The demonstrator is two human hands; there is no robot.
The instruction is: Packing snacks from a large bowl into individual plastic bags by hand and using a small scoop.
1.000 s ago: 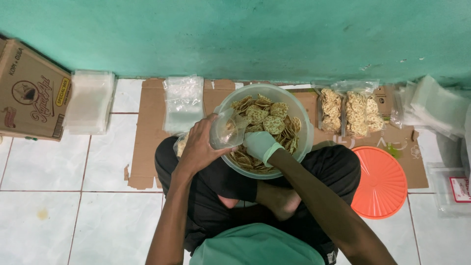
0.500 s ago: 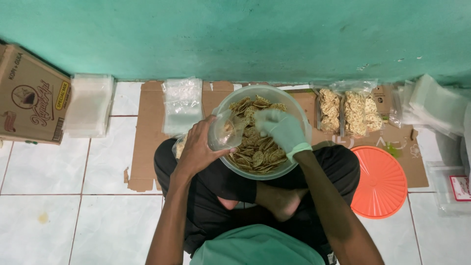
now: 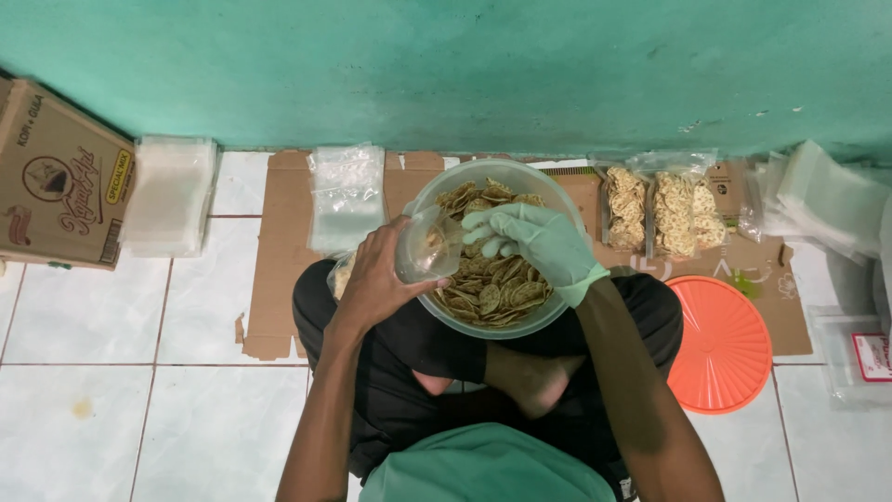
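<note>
Crackers (image 3: pixel 492 284), small round and golden, fill a clear plastic bowl (image 3: pixel 548 191) that rests on the crossed legs of a person sitting on the tiled floor (image 3: pixel 102 372), close to the green wall (image 3: pixel 446 65).

In the head view, the left hand (image 3: pixel 376 279) is bare and holds a small clear plastic bag (image 3: pixel 429 246) at the bowl's left rim; its fingers are curled around the bag, keeping the mouth turned toward the bowl. The right hand (image 3: pixel 534 240) wears a pale green glove and sits over the crackers inside the bowl, its fingers bent together just beside the bag's mouth; whether they pinch any crackers cannot be told.

A flattened sheet of cardboard (image 3: pixel 274 279) lies on the floor under the bowl and along the wall. On it, left of the bowl, lies a stack of empty clear bags (image 3: pixel 346 195). Right of the bowl, two filled cracker bags (image 3: pixel 662 212) lie side by side. An orange round lid (image 3: pixel 725 344) lies beside the person's right knee. Near the floor's left edge stand a brown cardboard box (image 3: pixel 56 181) and, just beside it, another stack of clear bags (image 3: pixel 169 197). More clear plastic wrappers (image 3: pixel 822 200) are piled at the right edge.
</note>
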